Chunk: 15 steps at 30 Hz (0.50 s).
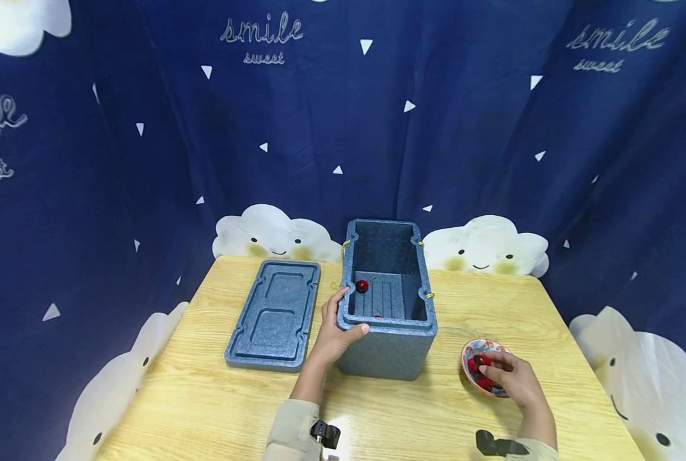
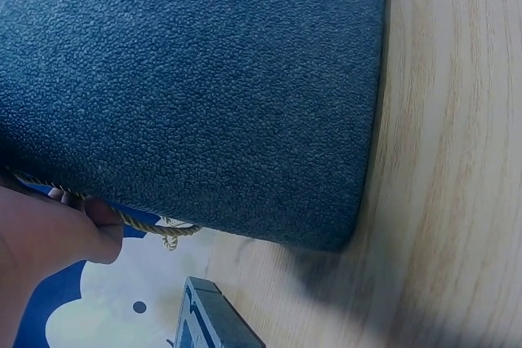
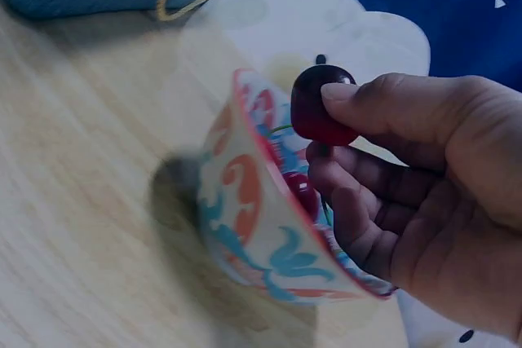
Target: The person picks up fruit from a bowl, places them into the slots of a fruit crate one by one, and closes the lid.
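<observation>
In the right wrist view my right hand [image 3: 424, 160] pinches a dark red cherry [image 3: 318, 107] just above the rim of a patterned bowl [image 3: 245, 209]. More cherries [image 3: 302, 193] lie inside that bowl. My left hand [image 1: 334, 336] grips the near left corner of a grey-blue foam box [image 1: 386, 349], its thumb over the near rim. Two cherries show in the box; the one by the left wall [image 1: 362, 286] is plain, while the other [image 1: 378, 315] is mostly hidden behind the near wall. Through the left wrist view the box's textured side [image 2: 212, 95] fills much of the picture.
A matching grey-blue lid [image 1: 274, 314] lies flat on the wooden table [image 1: 205, 390], left of the box. Yellow cords [image 1: 429, 296] hang at the box's sides. A dark blue curtain [image 1: 331, 115] with clouds and triangles surrounds the table at the back and sides.
</observation>
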Each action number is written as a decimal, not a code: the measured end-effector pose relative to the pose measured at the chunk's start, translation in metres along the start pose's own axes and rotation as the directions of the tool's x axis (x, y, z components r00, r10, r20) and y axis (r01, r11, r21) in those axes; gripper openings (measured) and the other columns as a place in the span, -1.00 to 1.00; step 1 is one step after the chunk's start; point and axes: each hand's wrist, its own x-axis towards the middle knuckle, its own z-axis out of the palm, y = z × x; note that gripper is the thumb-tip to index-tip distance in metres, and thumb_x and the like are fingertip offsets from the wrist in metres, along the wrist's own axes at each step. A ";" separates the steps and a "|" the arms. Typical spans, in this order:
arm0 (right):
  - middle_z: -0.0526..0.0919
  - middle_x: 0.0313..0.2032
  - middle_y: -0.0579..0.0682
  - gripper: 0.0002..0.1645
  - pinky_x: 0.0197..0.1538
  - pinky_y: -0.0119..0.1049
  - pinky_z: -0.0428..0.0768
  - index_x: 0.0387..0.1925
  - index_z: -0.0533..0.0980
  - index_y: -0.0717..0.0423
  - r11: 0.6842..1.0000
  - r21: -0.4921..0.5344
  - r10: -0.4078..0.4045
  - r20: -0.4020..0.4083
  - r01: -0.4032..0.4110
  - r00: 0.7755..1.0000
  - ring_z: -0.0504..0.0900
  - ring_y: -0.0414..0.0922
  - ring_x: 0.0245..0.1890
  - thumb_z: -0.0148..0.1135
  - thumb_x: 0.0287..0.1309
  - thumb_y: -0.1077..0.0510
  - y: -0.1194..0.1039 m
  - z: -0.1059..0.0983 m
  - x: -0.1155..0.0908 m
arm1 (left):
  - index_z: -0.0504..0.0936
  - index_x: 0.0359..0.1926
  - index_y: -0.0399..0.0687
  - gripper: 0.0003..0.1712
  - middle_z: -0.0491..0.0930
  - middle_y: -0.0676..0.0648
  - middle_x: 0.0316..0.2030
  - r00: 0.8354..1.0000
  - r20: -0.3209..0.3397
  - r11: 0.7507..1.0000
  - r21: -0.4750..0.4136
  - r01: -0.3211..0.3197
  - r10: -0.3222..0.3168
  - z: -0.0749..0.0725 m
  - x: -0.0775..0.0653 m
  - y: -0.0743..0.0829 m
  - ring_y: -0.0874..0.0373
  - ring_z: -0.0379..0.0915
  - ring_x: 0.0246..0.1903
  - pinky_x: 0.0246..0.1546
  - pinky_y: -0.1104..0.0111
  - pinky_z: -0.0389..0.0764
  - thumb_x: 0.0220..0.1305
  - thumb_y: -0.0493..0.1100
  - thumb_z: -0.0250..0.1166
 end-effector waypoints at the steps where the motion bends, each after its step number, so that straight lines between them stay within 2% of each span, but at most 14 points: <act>1: 0.57 -0.15 0.21 -0.43 -0.27 -0.34 0.54 0.07 0.39 0.44 0.999 0.033 0.000 -0.008 0.001 1.000 0.54 -0.21 -0.27 0.30 0.08 0.19 -0.002 -0.001 -0.001 | 0.20 0.33 0.23 -0.03 0.07 -0.21 0.19 1.000 0.000 1.000 0.000 -0.003 0.003 0.000 0.000 0.001 -0.13 0.10 0.15 0.10 0.00 0.18 -0.13 0.00 0.45; 4: 0.57 -0.15 0.19 -0.40 -0.25 -0.31 0.56 0.11 0.35 0.42 0.995 0.101 -0.004 -0.027 0.007 1.000 0.54 -0.28 -0.30 0.29 0.09 0.19 -0.009 -0.004 -0.004 | 0.20 0.33 0.23 -0.04 0.05 -0.19 0.21 1.000 0.009 1.000 -0.018 0.018 -0.018 -0.001 0.000 0.002 -0.12 0.08 0.17 0.12 0.01 0.15 -0.12 -0.03 0.46; 8: 0.53 -0.13 0.16 -0.36 -0.22 -0.24 0.57 0.15 0.31 0.40 0.989 0.146 -0.022 -0.037 0.027 0.999 0.54 -0.28 -0.30 0.28 0.12 0.14 -0.020 -0.005 -0.005 | 0.20 0.34 0.21 -0.04 0.03 -0.17 0.24 0.998 0.021 0.997 -0.046 0.060 -0.059 -0.002 0.000 0.004 -0.08 0.05 0.20 0.16 0.04 0.09 -0.12 -0.13 0.46; 12: 0.51 -0.15 0.13 -0.37 -0.25 -0.27 0.57 0.16 0.32 0.37 0.982 0.172 -0.073 -0.046 0.080 0.996 0.54 -0.26 -0.30 0.28 0.11 0.15 -0.031 -0.003 -0.005 | 0.20 0.34 0.18 -0.03 0.03 -0.18 0.24 0.998 0.024 0.997 -0.053 0.061 -0.060 -0.002 0.000 0.005 -0.09 0.05 0.19 0.15 0.05 0.09 -0.11 -0.17 0.46; 15: 0.54 -0.16 0.12 -0.38 -0.28 -0.32 0.56 0.14 0.35 0.38 0.971 0.199 -0.124 -0.039 0.130 0.991 0.55 -0.25 -0.29 0.29 0.09 0.18 -0.039 0.002 -0.004 | 0.21 0.34 0.22 -0.03 0.04 -0.16 0.24 0.998 0.016 0.997 -0.046 0.054 -0.054 -0.002 0.000 0.004 -0.08 0.07 0.19 0.15 0.05 0.12 -0.12 -0.13 0.47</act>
